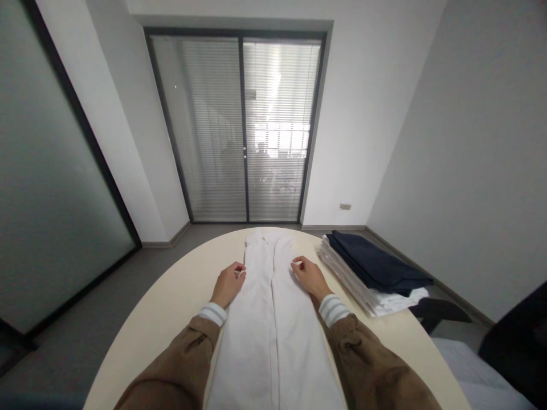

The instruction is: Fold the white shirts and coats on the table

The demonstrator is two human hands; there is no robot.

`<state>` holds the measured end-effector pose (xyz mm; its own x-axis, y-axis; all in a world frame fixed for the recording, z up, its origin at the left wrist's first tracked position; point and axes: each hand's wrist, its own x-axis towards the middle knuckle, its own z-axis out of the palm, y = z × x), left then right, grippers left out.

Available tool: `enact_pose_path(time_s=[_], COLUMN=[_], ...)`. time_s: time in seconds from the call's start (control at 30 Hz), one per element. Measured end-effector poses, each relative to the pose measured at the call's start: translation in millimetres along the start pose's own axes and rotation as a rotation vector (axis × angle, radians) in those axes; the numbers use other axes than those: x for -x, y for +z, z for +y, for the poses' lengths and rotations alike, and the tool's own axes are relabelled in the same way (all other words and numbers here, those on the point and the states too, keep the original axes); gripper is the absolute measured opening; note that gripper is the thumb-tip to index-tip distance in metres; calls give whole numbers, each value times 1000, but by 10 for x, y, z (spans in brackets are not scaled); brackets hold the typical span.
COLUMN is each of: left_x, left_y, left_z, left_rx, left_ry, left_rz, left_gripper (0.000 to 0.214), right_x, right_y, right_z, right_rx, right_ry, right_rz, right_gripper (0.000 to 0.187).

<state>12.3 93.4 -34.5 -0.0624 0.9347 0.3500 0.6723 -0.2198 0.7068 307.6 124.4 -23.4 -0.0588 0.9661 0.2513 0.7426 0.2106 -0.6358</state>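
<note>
Room evenly lit, moderate brightness; strongest source is daylight through the slatted blinds of the glass door, blown out to white glare in the right panel. Shadows soft and faint on the cream table. Focus sharp at centre; strong wide-angle distortion bends walls and door frame outward, corners slightly darker and softer.

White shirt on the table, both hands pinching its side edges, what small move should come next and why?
Probably draw both edges inward toward the middle seam. The white shirt lies flat and lengthwise on the table, the left hand pinches its left edge and the right hand its right edge, level with each other. The folded stack alongside suggests folding.
</note>
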Motion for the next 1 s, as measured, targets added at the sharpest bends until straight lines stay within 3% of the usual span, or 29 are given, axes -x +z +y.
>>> enact_pose_path(time_s=[0.2, 0.33, 0.5, 0.63, 0.77, 0.93, 1.0], left_x=[-206, -274, -293, -263, -216, -202, -205], left_y=[58, 93, 98, 69, -2, -75, -83], left_z=[-130, -195, -204, -104, 37, 135, 156], left_rx=[69, 96, 142, 313, 567, 635, 645], left_ry=[-115, -106, -88, -123, -286, -230, -205], left_rz=[-4, -62, -103, -157, -251, -167, -122], left_gripper=[43, 40, 34, 31, 32, 21, 24], right_x=[-381, -715, -1009, -1031, -931, -737, -665], right_y=[14, 113, 287, 322, 141, -250, -396], right_z=[50, 69, 32, -34, -199, -565, -681], right_rx=[48, 18, -144, -362, -557, -854, -910], right_ry=[208, 254, 262, 249, 183, -51, -178], right_rz=[12, 14, 36, 16, -27, -110, -134], right_gripper=[51, 48, 26, 39, 51, 65, 59])
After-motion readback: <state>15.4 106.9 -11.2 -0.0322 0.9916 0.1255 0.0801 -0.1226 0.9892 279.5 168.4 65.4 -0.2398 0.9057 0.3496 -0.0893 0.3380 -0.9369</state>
